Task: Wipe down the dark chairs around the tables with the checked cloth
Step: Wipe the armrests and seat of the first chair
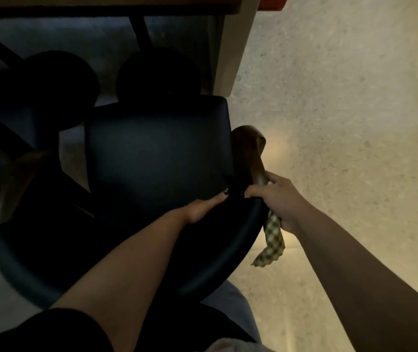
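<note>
Right hand [276, 199] curled over the top edge of the dark chair's backrest [241, 240] at its right end, thumb side against the wooden armrest [252, 153], with the checked cloth [272, 240] bunched in the palm and its loose tail dangling below the hand, off the chair. Left hand [202, 207] gripping the same backrest edge just beside the right, fingers hooked over toward the seat [157, 158]. Looks like a repositioning step rather than wiping proper: both hands clamped on the backrest, cloth not spread against any surface. Probably next: freeing the cloth from the grip, flattening it on the backrest or armrest, steadying the chair with the left hand alone. Beyond the chair, tucked partly under a pale-edged table [230, 59], two round dark stools or seat shapes [157, 74], too dim to make out further; speckled light floor [342, 110] to the right. No brands, labels or legible writing anywhere; a red strip [271, 2] at the top edge bears nothing readable.
</note>
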`<state>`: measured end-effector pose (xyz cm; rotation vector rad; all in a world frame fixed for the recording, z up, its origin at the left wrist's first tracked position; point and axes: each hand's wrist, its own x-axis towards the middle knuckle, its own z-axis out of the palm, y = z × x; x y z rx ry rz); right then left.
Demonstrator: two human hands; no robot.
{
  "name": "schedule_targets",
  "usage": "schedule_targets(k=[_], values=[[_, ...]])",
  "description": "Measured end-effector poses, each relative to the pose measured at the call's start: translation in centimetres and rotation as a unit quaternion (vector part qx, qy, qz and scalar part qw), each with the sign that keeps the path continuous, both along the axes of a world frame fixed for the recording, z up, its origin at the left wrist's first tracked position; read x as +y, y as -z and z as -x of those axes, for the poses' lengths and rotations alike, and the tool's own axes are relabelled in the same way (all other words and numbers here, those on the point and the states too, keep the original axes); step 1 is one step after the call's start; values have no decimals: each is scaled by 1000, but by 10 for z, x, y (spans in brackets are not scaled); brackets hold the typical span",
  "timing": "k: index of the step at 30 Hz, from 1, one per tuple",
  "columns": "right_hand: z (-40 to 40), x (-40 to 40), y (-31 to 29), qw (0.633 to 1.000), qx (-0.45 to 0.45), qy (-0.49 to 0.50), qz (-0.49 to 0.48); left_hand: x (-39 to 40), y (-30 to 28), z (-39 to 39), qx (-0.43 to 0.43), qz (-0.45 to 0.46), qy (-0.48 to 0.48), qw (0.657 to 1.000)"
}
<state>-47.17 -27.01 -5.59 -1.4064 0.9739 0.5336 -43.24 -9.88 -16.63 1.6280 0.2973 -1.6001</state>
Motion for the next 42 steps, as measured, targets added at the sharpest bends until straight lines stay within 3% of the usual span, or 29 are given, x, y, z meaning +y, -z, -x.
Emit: schedule_targets(k=[7, 13, 16, 20, 23, 25, 27, 30, 35, 42], values=[[71, 0, 12, 1000, 8, -22, -5, 2, 14, 64, 13, -22, -2, 1000], [83, 3, 16, 999, 11, -48, 5, 6, 18, 75, 10, -12, -14, 1000], [79, -2, 13, 991, 19, -114, 71, 7, 16, 73, 13, 1, -13, 1000], [58, -13, -5, 940, 52, -268, 207, 7, 8, 48, -20, 17, -3, 1000], [21, -25, -13, 945, 32, -186, 266, 12, 5, 8, -53, 32, -7, 998], [-8, -29, -17, 973, -20, -40, 226, 17, 2, -19, -92, 45, -12, 995], [-36, -27, -17, 986, -86, 101, 100, 19, -4, -41, -117, 73, -24, 990], [-76, -5, -10, 966, -132, 206, -85, 18, -20, -73, -114, 132, -93, 980], [-129, 49, 25, 934, -174, 230, -210, 34, -36, -124, -83, 213, -228, 947], [-155, 92, 87, 966, -141, 147, -163, 80, -18, -151, -122, 187, -289, 931]])
